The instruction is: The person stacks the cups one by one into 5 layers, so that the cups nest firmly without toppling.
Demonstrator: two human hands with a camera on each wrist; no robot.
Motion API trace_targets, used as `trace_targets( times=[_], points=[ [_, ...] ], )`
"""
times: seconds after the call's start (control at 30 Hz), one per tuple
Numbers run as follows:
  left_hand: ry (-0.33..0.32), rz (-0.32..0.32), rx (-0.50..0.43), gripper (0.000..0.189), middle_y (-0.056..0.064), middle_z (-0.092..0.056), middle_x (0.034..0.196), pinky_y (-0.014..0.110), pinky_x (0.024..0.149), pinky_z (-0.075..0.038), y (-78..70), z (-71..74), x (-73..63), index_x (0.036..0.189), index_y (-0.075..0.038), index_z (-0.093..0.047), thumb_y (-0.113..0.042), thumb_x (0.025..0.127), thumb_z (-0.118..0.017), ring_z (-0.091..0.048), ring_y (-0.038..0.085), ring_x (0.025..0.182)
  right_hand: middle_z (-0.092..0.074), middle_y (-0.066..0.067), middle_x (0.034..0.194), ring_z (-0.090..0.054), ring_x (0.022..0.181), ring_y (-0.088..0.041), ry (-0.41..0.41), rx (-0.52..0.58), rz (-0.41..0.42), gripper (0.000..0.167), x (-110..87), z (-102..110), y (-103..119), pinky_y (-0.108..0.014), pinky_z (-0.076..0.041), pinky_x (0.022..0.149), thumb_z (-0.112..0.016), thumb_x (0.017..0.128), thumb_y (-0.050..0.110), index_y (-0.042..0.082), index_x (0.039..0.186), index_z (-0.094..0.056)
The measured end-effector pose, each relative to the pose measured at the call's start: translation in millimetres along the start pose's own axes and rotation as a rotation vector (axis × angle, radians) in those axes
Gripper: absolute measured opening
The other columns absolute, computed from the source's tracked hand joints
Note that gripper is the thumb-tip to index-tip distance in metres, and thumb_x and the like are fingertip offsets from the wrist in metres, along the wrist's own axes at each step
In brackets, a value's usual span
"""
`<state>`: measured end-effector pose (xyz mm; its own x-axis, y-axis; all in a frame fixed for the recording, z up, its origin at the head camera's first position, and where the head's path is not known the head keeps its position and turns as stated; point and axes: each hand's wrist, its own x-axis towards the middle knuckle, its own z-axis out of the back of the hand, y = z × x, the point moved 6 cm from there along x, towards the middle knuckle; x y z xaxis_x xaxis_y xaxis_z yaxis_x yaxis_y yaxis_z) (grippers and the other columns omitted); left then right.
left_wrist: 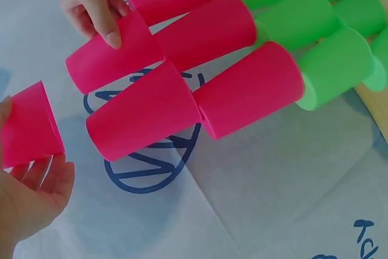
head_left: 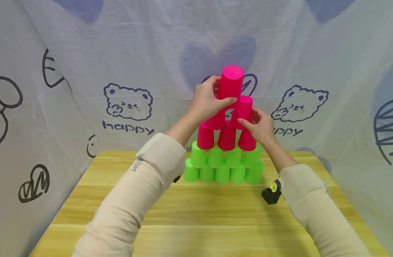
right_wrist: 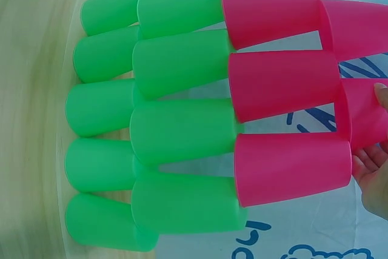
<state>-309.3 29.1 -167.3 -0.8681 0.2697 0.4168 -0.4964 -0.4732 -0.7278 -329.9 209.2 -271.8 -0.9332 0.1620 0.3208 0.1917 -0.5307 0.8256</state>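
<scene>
Upside-down cups form a stepped pyramid, with green cups (head_left: 222, 174) in the two lower rows and a row of three pink cups (head_left: 226, 137) above them. Two more pink cups make the level over that, the left one (left_wrist: 142, 111) standing by itself. My right hand (head_left: 263, 126) grips the right one (head_left: 245, 109), thumb in front and fingers behind its far side. Higher up, my left hand (head_left: 207, 98) holds another upside-down pink cup (head_left: 231, 84) between thumb and fingers. The left wrist view shows this cup (left_wrist: 31, 127) apart from the stack.
The pyramid stands toward the back of a wooden table (head_left: 196, 221). Behind it hangs a pale cloth (head_left: 171, 117) with bear and heart drawings. A black device (head_left: 271, 194) is by the right sleeve (head_left: 307, 200).
</scene>
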Motion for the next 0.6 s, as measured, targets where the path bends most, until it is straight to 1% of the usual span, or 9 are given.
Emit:
trace_targets(
  times=[0.2,0.37,0.43,0.5,0.6],
  points=[
    [-0.022,0.010,-0.008,0.058,0.006,-0.058,0.121,0.028,0.084,-0.053,2.4,-4.0,10.3,0.131,-0.007,-0.045,-0.024,0.081,-0.071,-0.058,0.018,0.105,-0.056,-0.020,0.126,-0.055,0.114,-0.033,0.006,-0.009,-0.013,0.055,0.8,-0.3,-1.4,-0.042,-0.047,0.098,-0.066,0.086,0.020,0.001,0.134,-0.045],
    [-0.047,0.046,-0.015,0.058,0.007,-0.059,0.121,0.029,0.086,-0.053,8.5,-6.0,17.6,0.131,-0.007,-0.045,-0.023,0.081,-0.071,-0.059,0.020,0.105,-0.055,-0.020,0.127,-0.054,0.115,-0.034,0.012,-0.007,-0.011,0.055,0.4,0.2,-1.5,-0.042,-0.046,0.099,-0.065,0.086,0.021,0.001,0.134,-0.045],
    [-0.047,0.065,-0.016,0.058,0.007,-0.058,0.122,0.029,0.086,-0.053,9.5,-8.4,19.8,0.131,-0.008,-0.045,-0.024,0.082,-0.071,-0.059,0.020,0.106,-0.055,-0.020,0.126,-0.054,0.115,-0.033,0.010,-0.006,-0.010,0.055,0.4,0.9,-1.2,-0.042,-0.046,0.099,-0.066,0.086,0.021,0.001,0.133,-0.045],
    [-0.042,0.079,0.003,0.059,0.007,-0.058,0.122,0.029,0.086,-0.053,9.5,-11.9,21.4,0.132,-0.008,-0.044,-0.024,0.082,-0.071,-0.058,0.020,0.106,-0.055,-0.020,0.126,-0.054,0.114,-0.033,0.009,-0.006,-0.011,0.055,0.4,1.3,-0.8,-0.042,-0.046,0.099,-0.066,0.086,0.021,0.001,0.133,-0.045],
    [-0.024,0.084,0.061,0.061,0.007,-0.057,0.123,0.029,0.087,-0.053,8.8,-16.8,22.7,0.134,-0.008,-0.042,-0.025,0.082,-0.070,-0.058,0.019,0.107,-0.056,-0.020,0.125,-0.054,0.114,-0.033,0.013,-0.005,-0.009,0.055,0.7,0.7,-0.2,-0.042,-0.046,0.099,-0.066,0.086,0.021,0.001,0.133,-0.045]
  ],
)
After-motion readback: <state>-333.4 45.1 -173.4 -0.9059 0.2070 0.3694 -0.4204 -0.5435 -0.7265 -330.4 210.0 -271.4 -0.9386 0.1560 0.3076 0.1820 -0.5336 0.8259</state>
